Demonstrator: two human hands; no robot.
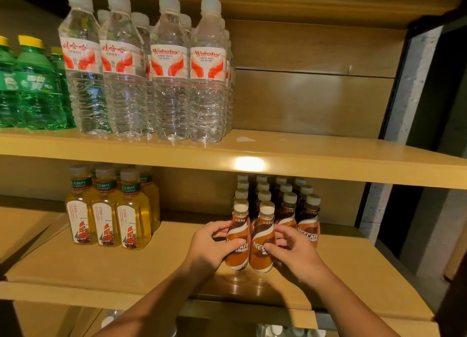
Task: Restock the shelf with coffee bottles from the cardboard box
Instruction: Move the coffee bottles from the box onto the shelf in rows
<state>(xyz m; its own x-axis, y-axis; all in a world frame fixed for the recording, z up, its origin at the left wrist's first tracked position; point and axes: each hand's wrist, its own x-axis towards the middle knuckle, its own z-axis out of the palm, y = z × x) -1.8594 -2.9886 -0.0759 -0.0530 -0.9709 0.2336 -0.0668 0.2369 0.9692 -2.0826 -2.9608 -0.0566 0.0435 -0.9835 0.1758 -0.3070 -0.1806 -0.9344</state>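
Two brown coffee bottles with white caps stand side by side at the front of the middle shelf [151, 268]. My left hand [211, 245] grips the left coffee bottle [237, 235]. My right hand [290, 248] grips the right coffee bottle [262, 238]. Behind and to the right of them, several more coffee bottles [285, 202] stand in rows. The cardboard box is out of view.
Yellow tea bottles [108, 215] stand at the left of the same shelf. On the upper shelf [303, 154] are clear water bottles [151, 71] and green bottles [32, 84]. Bottle caps [278, 330] show on a lower level.
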